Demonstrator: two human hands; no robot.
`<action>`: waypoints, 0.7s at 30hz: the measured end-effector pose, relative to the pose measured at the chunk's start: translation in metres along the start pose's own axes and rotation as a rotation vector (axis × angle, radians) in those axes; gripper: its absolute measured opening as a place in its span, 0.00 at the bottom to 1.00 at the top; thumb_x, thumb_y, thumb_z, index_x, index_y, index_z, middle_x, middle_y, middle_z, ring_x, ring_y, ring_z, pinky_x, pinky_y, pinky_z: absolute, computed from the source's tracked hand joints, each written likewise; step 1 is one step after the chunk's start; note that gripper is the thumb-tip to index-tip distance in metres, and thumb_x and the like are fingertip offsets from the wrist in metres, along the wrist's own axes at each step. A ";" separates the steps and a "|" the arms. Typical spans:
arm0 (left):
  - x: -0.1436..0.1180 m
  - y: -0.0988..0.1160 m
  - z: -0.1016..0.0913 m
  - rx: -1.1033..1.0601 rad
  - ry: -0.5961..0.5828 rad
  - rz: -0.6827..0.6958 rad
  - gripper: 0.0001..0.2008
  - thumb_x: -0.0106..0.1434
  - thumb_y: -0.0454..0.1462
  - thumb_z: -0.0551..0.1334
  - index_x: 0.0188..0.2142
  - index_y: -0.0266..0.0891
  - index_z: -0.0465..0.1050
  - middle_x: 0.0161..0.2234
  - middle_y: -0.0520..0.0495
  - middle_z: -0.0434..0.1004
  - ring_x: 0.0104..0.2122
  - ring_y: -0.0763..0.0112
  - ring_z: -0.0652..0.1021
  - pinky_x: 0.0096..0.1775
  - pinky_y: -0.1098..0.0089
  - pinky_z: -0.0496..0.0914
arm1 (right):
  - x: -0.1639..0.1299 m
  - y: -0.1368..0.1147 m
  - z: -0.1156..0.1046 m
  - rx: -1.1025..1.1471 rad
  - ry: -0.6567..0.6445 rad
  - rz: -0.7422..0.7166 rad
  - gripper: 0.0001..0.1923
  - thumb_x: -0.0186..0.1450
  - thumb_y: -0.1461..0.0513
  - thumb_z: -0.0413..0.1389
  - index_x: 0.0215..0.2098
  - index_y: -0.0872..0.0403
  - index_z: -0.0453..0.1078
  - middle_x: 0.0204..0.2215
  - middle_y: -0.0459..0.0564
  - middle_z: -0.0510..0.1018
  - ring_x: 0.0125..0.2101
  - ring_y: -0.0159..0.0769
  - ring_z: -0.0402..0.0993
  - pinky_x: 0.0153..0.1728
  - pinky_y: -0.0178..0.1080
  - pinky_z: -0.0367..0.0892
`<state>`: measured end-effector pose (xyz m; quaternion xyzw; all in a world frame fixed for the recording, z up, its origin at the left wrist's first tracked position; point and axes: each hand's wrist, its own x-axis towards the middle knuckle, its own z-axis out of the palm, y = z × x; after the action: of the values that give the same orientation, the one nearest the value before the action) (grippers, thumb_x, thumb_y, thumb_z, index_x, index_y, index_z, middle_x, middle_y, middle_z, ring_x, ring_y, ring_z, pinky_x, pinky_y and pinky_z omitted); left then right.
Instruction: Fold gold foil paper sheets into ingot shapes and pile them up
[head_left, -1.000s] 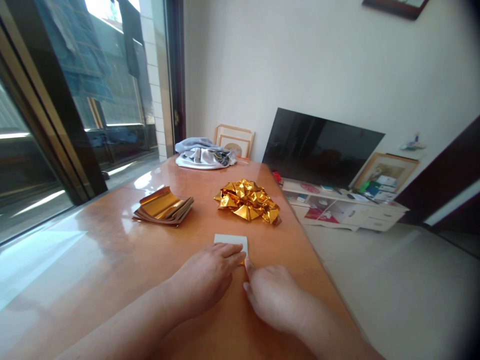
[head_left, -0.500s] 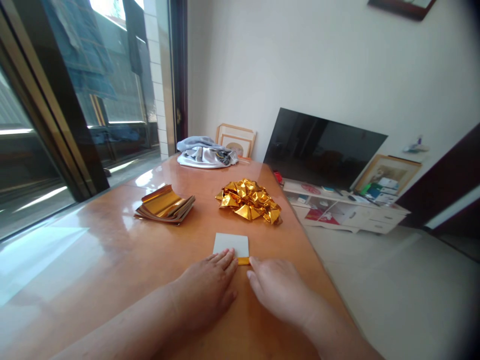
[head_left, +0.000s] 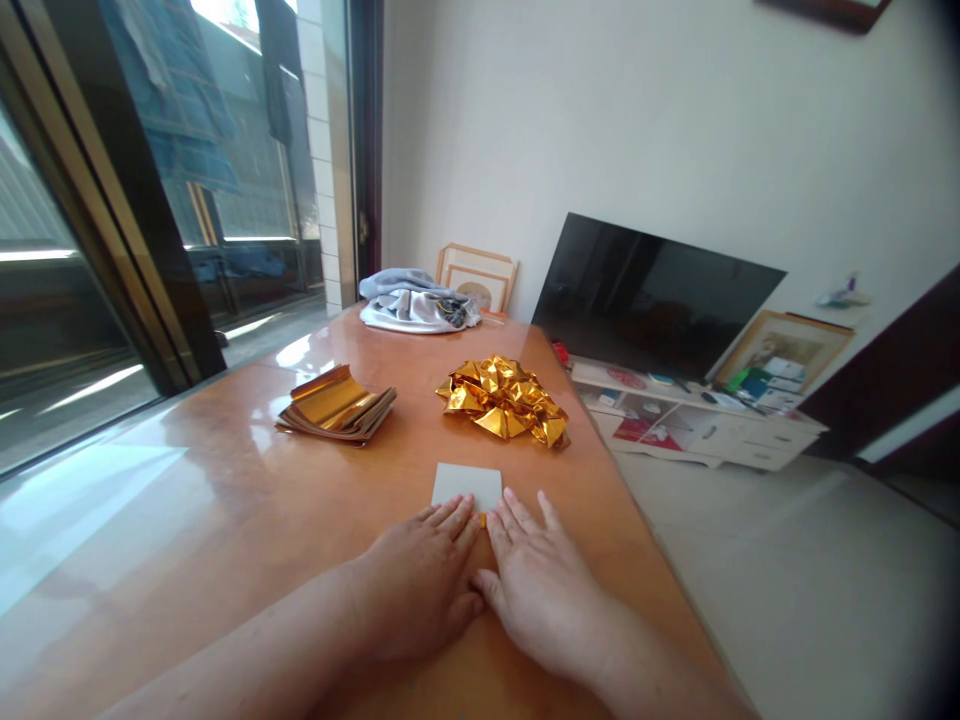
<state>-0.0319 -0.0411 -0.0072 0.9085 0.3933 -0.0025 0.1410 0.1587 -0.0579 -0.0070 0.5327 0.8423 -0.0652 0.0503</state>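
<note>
Both hands flat, nothing grasped: left hand (head_left: 420,590) and right hand (head_left: 540,590) pressing the sheet (head_left: 466,487) onto the worktop (head_left: 225,520). Best pressed evenly along the fold.

Glossy wooden table (head_left: 225,500), shiny crumpled gold foil (head_left: 504,398)

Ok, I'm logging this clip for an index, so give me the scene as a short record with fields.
Surface: glossy orange-brown wooden table
Left hand: flat, palm down on a pale square sheet of paper
Right hand: flat beside it, fingers spread
Beyond: pile of crumpled gold foil shapes; stack of flat gold foil sheets
Far end: grey-white bundle of cloth
</note>
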 end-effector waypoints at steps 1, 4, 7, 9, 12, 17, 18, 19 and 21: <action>0.000 0.000 0.000 0.000 -0.001 -0.001 0.38 0.67 0.51 0.53 0.70 0.34 0.50 0.71 0.34 0.44 0.69 0.50 0.53 0.67 0.54 0.53 | -0.001 0.001 -0.001 -0.008 0.002 0.004 0.36 0.73 0.49 0.43 0.70 0.64 0.52 0.69 0.65 0.52 0.71 0.50 0.38 0.67 0.59 0.23; -0.002 0.000 0.002 -0.004 0.004 0.005 0.39 0.67 0.52 0.52 0.71 0.33 0.49 0.71 0.34 0.43 0.70 0.49 0.51 0.67 0.53 0.52 | -0.004 0.002 -0.004 -0.018 0.006 0.014 0.36 0.72 0.48 0.44 0.69 0.65 0.55 0.68 0.67 0.54 0.71 0.51 0.41 0.67 0.60 0.25; -0.003 -0.001 0.002 -0.023 -0.004 0.002 0.41 0.66 0.53 0.54 0.71 0.34 0.48 0.72 0.35 0.40 0.70 0.49 0.50 0.68 0.52 0.51 | -0.004 0.006 -0.012 -0.021 0.036 0.016 0.31 0.73 0.50 0.43 0.64 0.64 0.64 0.65 0.68 0.62 0.68 0.52 0.51 0.67 0.59 0.31; -0.003 0.000 0.000 -0.039 -0.015 -0.004 0.43 0.65 0.54 0.56 0.71 0.35 0.47 0.71 0.35 0.40 0.70 0.49 0.50 0.67 0.52 0.52 | -0.001 0.010 -0.020 -0.012 0.097 0.055 0.27 0.74 0.52 0.41 0.55 0.59 0.73 0.58 0.65 0.73 0.62 0.50 0.63 0.66 0.56 0.40; -0.003 0.000 -0.005 -0.050 -0.009 -0.006 0.43 0.64 0.56 0.57 0.71 0.35 0.49 0.71 0.34 0.42 0.69 0.48 0.52 0.67 0.52 0.54 | 0.010 0.022 -0.027 0.034 0.216 0.194 0.25 0.75 0.55 0.39 0.41 0.54 0.77 0.42 0.56 0.82 0.47 0.43 0.75 0.57 0.45 0.59; 0.003 0.001 -0.006 -0.009 0.033 -0.024 0.37 0.67 0.53 0.54 0.68 0.35 0.57 0.70 0.34 0.52 0.68 0.49 0.59 0.66 0.54 0.56 | 0.036 0.040 -0.009 0.196 0.403 0.126 0.19 0.73 0.59 0.45 0.57 0.54 0.70 0.52 0.54 0.78 0.53 0.39 0.71 0.55 0.38 0.62; 0.004 0.001 -0.006 0.001 0.036 -0.028 0.36 0.67 0.53 0.54 0.68 0.35 0.58 0.69 0.34 0.53 0.67 0.49 0.59 0.66 0.54 0.56 | 0.041 0.041 -0.003 0.221 0.424 0.103 0.21 0.72 0.59 0.47 0.60 0.56 0.68 0.55 0.56 0.76 0.57 0.41 0.68 0.58 0.39 0.60; 0.005 0.001 -0.005 0.008 0.037 -0.029 0.36 0.66 0.52 0.55 0.68 0.35 0.58 0.69 0.34 0.54 0.67 0.49 0.60 0.66 0.54 0.57 | 0.045 0.041 0.003 0.239 0.429 0.080 0.23 0.72 0.59 0.47 0.62 0.57 0.66 0.57 0.56 0.74 0.59 0.42 0.66 0.60 0.40 0.58; 0.006 0.002 -0.005 0.014 0.044 -0.028 0.36 0.66 0.52 0.56 0.68 0.35 0.57 0.69 0.34 0.55 0.67 0.50 0.61 0.66 0.54 0.57 | 0.052 0.040 0.010 0.258 0.428 0.062 0.25 0.71 0.60 0.47 0.65 0.59 0.63 0.60 0.57 0.72 0.61 0.43 0.64 0.62 0.42 0.56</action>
<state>-0.0269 -0.0363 -0.0028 0.9038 0.4089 0.0126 0.1259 0.1730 0.0037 -0.0267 0.5621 0.8016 -0.0565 -0.1958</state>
